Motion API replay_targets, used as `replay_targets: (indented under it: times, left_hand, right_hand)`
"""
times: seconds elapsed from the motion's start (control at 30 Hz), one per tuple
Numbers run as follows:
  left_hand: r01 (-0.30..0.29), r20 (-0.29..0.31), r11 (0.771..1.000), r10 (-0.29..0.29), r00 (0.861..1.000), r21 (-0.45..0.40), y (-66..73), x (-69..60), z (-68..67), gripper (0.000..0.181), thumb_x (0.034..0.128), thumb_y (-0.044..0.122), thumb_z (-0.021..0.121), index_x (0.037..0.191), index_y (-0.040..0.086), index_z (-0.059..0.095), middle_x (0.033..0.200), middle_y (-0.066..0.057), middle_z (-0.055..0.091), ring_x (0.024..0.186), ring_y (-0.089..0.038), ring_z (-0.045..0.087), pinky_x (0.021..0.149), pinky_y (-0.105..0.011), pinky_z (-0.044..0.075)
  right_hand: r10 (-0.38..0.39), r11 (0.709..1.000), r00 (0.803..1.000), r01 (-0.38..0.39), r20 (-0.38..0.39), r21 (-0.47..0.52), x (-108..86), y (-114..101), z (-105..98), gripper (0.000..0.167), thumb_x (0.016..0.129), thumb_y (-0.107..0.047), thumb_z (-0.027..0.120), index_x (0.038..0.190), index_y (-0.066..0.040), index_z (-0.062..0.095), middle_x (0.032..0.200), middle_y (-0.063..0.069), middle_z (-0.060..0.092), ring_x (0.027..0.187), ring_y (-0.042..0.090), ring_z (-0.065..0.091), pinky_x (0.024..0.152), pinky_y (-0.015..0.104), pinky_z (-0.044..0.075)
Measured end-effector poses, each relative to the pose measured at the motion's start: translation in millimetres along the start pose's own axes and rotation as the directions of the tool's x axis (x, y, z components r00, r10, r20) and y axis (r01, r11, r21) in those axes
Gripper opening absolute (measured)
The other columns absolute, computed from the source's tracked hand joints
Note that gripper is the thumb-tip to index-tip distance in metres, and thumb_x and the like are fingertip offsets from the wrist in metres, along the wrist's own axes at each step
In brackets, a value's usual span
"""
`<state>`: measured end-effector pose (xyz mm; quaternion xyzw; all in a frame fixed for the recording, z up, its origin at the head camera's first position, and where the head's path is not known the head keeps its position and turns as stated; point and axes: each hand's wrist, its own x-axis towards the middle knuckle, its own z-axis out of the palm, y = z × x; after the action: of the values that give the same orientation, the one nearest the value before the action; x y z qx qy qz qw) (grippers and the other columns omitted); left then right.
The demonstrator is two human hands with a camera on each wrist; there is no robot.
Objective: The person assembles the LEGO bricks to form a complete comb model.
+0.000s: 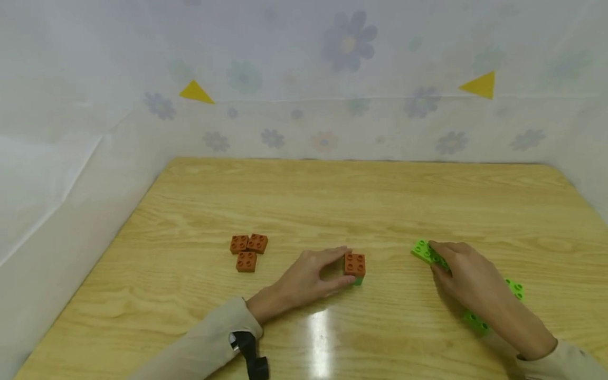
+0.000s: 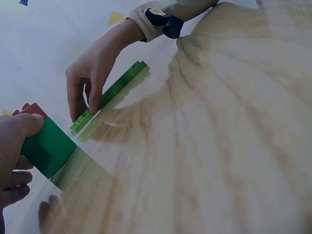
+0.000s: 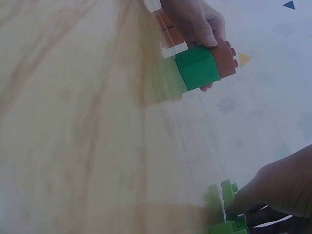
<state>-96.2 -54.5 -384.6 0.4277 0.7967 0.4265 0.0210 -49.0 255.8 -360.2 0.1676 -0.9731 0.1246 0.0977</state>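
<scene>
The left hand point(image 1: 309, 277) grips one stack of a square brown studded block over a green block point(image 2: 50, 147), the right hand point(image 1: 467, 274) pinching one light-green studded brick point(image 1: 421, 249) to the stack's right, and three square brown studded blocks point(image 1: 246, 262) to its left.

We see an orange-brown brick point(image 1: 354, 261), four studs facing up, seated squarely on a dark green block point(image 2: 50, 147). Together they stand upright on the table point(image 1: 190, 200), pinched between the left hand's point(image 1: 311, 277) thumb and fingers. Well to their right, we find a light green brick point(image 1: 421, 249), studs up and slanting under the right hand's point(image 1: 475, 285) grip; it seems elongated, though those fingers hide its nearer end from us.
</scene>
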Motion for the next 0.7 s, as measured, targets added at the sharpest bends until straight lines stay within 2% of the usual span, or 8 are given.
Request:
replay_targets:
  times: [0.23,0.53,0.7]
  left_hand:
    - [0.014,-0.004,1.000,-0.014,1.000,0.004,-0.2,-0.2,-0.8,0.056,0.0918,0.027,0.068,0.134,-0.004,0.052,0.133,-0.018,0.055,0.122,-0.023,0.054,0.103,-0.028,0.042]
    - [0.044,-0.001,0.999,-0.044,0.999,0.004,0.6,-1.2,-0.3,0.055,0.0905,0.027,0.070,0.133,-0.004,0.054,0.128,-0.016,0.059,0.119,-0.022,0.057,0.103,-0.027,0.043]
    - [0.021,-0.012,1.000,-0.021,1.000,0.001,-1.1,-0.4,1.3,0.053,0.0906,0.026,0.070,0.132,-0.004,0.055,0.126,-0.016,0.061,0.118,-0.022,0.058,0.102,-0.027,0.043]
  right_hand:
    - [-0.109,0.992,0.990,0.114,-0.094,0.046,3.7,0,3,0.049,0.070,0.003,0.081,0.115,0.012,0.063,0.102,0.025,0.067,0.090,0.042,0.064,0.069,0.050,0.057]
    - [-0.147,0.986,0.981,0.156,-0.128,0.063,8.0,-3,5,0.050,0.066,0.007,0.082,0.112,0.011,0.064,0.100,0.025,0.068,0.088,0.041,0.065,0.069,0.048,0.057]
    - [-0.195,0.976,0.964,0.208,-0.179,0.059,11.2,-6,5,0.051,0.064,0.008,0.083,0.111,0.011,0.066,0.099,0.023,0.069,0.086,0.038,0.066,0.067,0.044,0.058]
